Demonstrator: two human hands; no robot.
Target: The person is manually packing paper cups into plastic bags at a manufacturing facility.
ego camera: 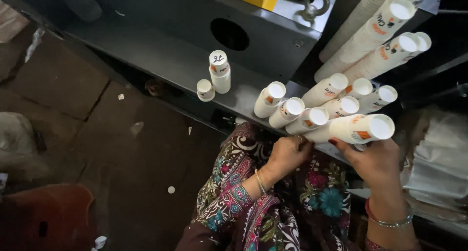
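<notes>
Hands at the ledge's near edge, paper cups crowding it.
My right hand (375, 163) grips a cup stack (353, 129); my left hand (287, 153) is curled narrow under the gray ledge (175, 60).

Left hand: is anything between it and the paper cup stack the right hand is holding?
Nothing visible. The left hand sits at the near end of the held cup stack, with the right hand gripping the stack; other cup stacks lie beyond.

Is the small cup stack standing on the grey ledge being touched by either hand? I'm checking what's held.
No, the small cup stack stands alone, apart from both hands.
</notes>
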